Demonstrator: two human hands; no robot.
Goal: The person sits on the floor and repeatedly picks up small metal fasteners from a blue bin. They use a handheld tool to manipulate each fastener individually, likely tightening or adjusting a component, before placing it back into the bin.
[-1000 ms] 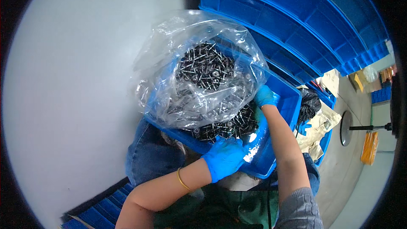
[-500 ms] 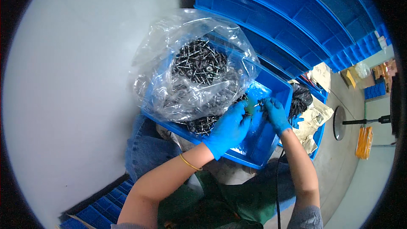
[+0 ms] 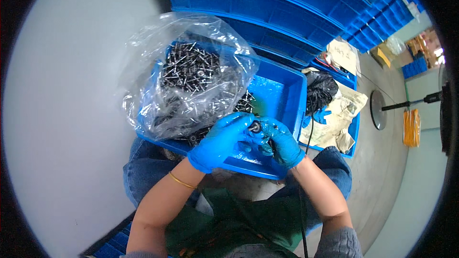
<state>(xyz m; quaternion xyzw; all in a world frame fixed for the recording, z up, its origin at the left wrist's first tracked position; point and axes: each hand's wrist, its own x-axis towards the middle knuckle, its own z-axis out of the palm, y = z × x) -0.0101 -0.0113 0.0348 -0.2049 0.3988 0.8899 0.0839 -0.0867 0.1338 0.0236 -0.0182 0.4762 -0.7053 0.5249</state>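
Observation:
Over the near part of a blue plastic bin (image 3: 292, 114), my two blue-gloved hands meet. Between their fingertips is a small dark metal part with a round, ring-like end (image 3: 255, 126). My left hand (image 3: 221, 139) pinches it from the left. Closed around its other side is my right hand (image 3: 283, 144), whose glove is smeared dark. The rest of the part is hidden by fingers. A clear plastic bag (image 3: 201, 107) in the bin's left half holds many dark parts with thin shiny stems (image 3: 191, 67). More such loose parts (image 3: 245, 102) lie beside the bag.
Stacked blue crates (image 3: 267, 0) rise behind the bin, and a pale wall (image 3: 81, 91) stands at the left. On the right, another crate holds a black plastic bag (image 3: 320, 91) and brown paper (image 3: 342, 110). A black cable (image 3: 302, 210) runs down beside my right arm.
My hands have come together and nearer to me, now meeting at the dark metal part. The whole view has shifted, so the bin sits further left.

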